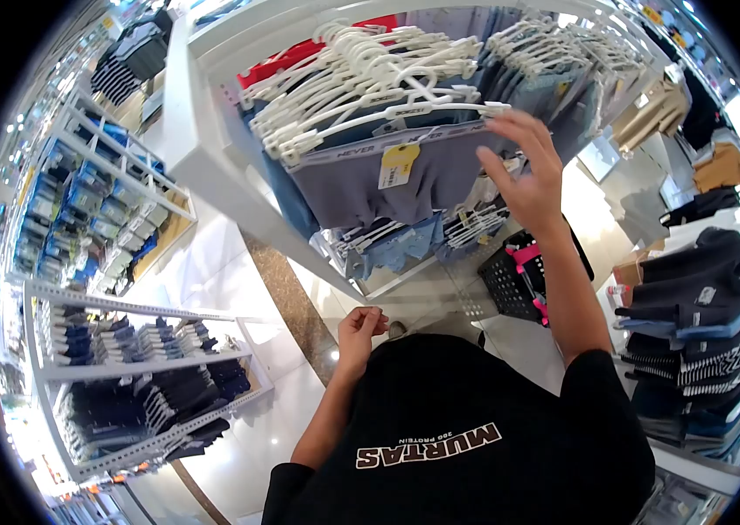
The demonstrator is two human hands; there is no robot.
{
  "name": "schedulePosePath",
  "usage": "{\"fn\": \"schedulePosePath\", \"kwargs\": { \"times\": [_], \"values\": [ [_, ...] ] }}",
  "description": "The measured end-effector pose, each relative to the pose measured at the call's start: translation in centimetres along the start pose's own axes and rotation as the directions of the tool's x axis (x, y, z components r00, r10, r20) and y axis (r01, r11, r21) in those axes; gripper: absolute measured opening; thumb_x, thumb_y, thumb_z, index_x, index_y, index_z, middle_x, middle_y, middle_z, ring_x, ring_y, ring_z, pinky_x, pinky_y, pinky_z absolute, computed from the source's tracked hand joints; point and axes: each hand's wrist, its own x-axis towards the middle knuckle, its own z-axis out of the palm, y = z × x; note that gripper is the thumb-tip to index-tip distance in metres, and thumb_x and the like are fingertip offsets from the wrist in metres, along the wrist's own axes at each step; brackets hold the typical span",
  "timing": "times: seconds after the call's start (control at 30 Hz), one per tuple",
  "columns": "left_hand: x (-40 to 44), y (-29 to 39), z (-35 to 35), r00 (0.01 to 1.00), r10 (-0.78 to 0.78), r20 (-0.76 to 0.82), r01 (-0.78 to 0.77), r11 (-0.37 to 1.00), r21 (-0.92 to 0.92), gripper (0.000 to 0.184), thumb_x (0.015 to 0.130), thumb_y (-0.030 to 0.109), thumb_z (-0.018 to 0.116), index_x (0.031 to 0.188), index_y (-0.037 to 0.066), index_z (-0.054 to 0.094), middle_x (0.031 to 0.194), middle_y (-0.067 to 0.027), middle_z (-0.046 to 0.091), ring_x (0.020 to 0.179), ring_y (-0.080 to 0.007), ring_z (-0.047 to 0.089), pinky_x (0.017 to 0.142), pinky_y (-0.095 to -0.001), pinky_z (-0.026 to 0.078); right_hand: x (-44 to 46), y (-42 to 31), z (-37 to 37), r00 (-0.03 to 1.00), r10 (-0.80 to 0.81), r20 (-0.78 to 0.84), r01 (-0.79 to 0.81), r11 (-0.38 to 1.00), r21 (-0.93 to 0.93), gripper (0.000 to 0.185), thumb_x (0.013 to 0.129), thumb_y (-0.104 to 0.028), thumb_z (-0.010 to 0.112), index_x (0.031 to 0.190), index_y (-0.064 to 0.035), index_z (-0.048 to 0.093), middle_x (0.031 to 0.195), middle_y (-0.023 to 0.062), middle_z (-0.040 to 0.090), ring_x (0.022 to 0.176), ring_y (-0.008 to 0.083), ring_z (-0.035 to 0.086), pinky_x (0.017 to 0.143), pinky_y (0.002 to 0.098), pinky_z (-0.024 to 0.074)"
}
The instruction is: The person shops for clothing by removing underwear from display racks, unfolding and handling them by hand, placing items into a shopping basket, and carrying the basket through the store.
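Note:
My right hand is raised at the right end of the front white hanger, thumb and fingers apart. Its fingertips are close to the hanger's clip; whether they touch it I cannot tell. From this hanger hang grey-purple shorts with a lettered waistband. A yellow and white price tag dangles on their front. Behind them, several more white hangers are packed tightly on the rack. My left hand is low in front of my body, away from the clothes, its fingers curled in with nothing visible in them.
A white display frame surrounds the hanging clothes. On the floor to the right stands a black shopping basket with pink parts. Shelves of folded clothes are at left, and stacked dark garments at right.

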Motion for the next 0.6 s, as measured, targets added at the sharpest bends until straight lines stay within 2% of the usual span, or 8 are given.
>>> {"fn": "schedulePosePath", "kwargs": {
  "times": [0.1,0.17,0.3,0.37,0.43,0.47,0.57,0.6],
  "values": [
    [0.6,0.2,1.2,0.998,-0.022,0.059,0.020,0.999,0.033,0.027,0.101,0.024,0.061,0.102,-0.002,0.065,0.091,-0.0100,0.070,0.079,-0.0158,0.067,0.078,-0.0310,0.057,-5.7,2.9,-3.1,0.980,0.190,-0.055,-0.195,0.974,-0.119,0.024,0.080,-0.006,0.077,0.103,-0.0037,0.071,0.106,0.0131,0.069,0.105,0.0292,0.064,0.093,0.0370,0.0492],
    [1.0,0.6,1.9,0.996,-0.045,0.081,0.040,0.997,0.059,0.027,0.101,0.025,0.061,0.102,-0.002,0.065,0.091,-0.0098,0.070,0.079,-0.0156,0.067,0.078,-0.0312,0.057,-10.0,4.9,-5.8,0.889,0.453,-0.063,-0.457,0.880,-0.132,0.022,0.081,-0.007,0.076,0.101,-0.0021,0.070,0.102,0.0131,0.070,0.099,0.0278,0.066,0.091,0.0358,0.0501],
    [2.5,0.1,3.3,0.981,-0.083,0.175,0.065,0.993,0.102,0.026,0.100,0.025,0.062,0.102,-0.002,0.066,0.091,-0.0097,0.070,0.080,-0.0146,0.067,0.078,-0.0299,0.056,-19.6,10.4,-10.8,0.676,0.726,-0.131,-0.728,0.629,-0.272,0.029,0.085,-0.017,0.076,0.108,-0.0001,0.070,0.105,0.0162,0.070,0.102,0.0297,0.067,0.091,0.0359,0.0505],
    [3.4,0.0,4.4,0.965,-0.102,0.241,0.058,0.982,0.182,0.025,0.100,0.024,0.063,0.102,-0.001,0.066,0.091,-0.0095,0.070,0.080,-0.0143,0.066,0.077,-0.0295,0.055,-24.1,12.6,-12.9,0.588,0.802,-0.101,-0.766,0.513,-0.387,0.042,0.084,-0.021,0.078,0.116,0.0027,0.066,0.112,0.0179,0.069,0.105,0.0320,0.066,0.092,0.0372,0.0506],
    [4.4,0.3,5.9,0.946,-0.106,0.305,0.031,0.970,0.242,0.024,0.099,0.023,0.063,0.102,-0.001,0.065,0.092,-0.0094,0.070,0.080,-0.0141,0.066,0.077,-0.0293,0.054,-28.4,14.2,-13.4,0.510,0.858,-0.060,-0.811,0.456,-0.368,0.055,0.082,-0.024,0.080,0.125,0.0040,0.060,0.117,0.0186,0.067,0.108,0.0340,0.065,0.096,0.0386,0.0492],
    [4.7,0.5,6.6,0.936,-0.106,0.336,0.014,0.964,0.266,0.024,0.099,0.022,0.063,0.103,-0.001,0.065,0.092,-0.0093,0.071,0.080,-0.0141,0.066,0.076,-0.0293,0.054,-30.7,15.0,-13.4,0.544,0.839,-0.016,-0.750,0.478,-0.456,0.061,0.080,-0.028,0.081,0.130,0.0001,0.058,0.120,0.0190,0.065,0.108,0.0362,0.063,0.093,0.0417,0.0493],
    [6.0,1.2,9.2,0.912,-0.105,0.396,-0.037,0.942,0.334,0.021,0.098,0.018,0.065,0.104,-0.002,0.065,0.092,-0.0091,0.071,0.083,-0.0143,0.066,0.078,-0.0289,0.054,-30.1,13.7,-13.1,0.521,0.853,-0.024,-0.629,0.364,-0.687,0.060,0.081,-0.031,0.080,0.129,-0.0031,0.058,0.119,0.0191,0.065,0.108,0.0369,0.062,0.088,0.0439,0.0489],
    [6.3,1.4,10.2,0.909,-0.102,0.404,-0.047,0.938,0.344,0.021,0.097,0.017,0.065,0.104,-0.002,0.065,0.092,-0.0091,0.071,0.084,-0.0144,0.067,0.078,-0.0289,0.054,-30.4,14.5,-12.7,0.593,0.798,-0.106,-0.627,0.375,-0.683,0.049,0.083,-0.040,0.076,0.115,-0.0068,0.064,0.104,0.0198,0.068,0.098,0.0369,0.065,0.077,0.0466,0.0494]
  ]
}}
